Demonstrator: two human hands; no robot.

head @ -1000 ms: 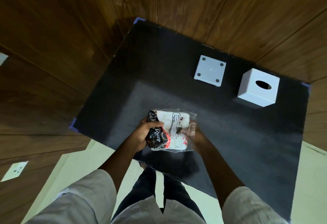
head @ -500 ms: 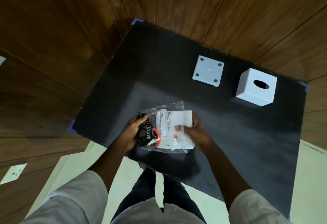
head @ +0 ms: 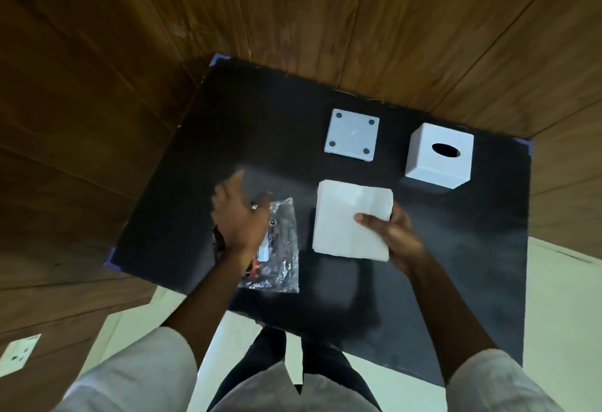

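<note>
My right hand (head: 392, 231) grips a white stack of tissues (head: 351, 219) by its near right corner, thumb on top, above the black table (head: 456, 265). The clear plastic wrapper (head: 280, 249) with printed markings lies crumpled on the table to the left of the stack. My left hand (head: 239, 216) hovers over the wrapper's left side with fingers spread and blurred; it holds nothing. At the back stand a white square base plate (head: 352, 135) with dark dots at its corners and a white cube tissue-box cover (head: 439, 155) with an oval slot on top.
The black table is set into a corner of dark wood-panelled walls (head: 97, 102). Blue tape (head: 219, 59) marks its corners. Pale floor (head: 560, 314) shows at the right and below, with my legs at the table's near edge. A white wall socket (head: 18, 353) sits low left.
The tissue stack has come out of the wrapper and moved right in my right hand. My left hand let go of the wrapper, which now lies on the table.
</note>
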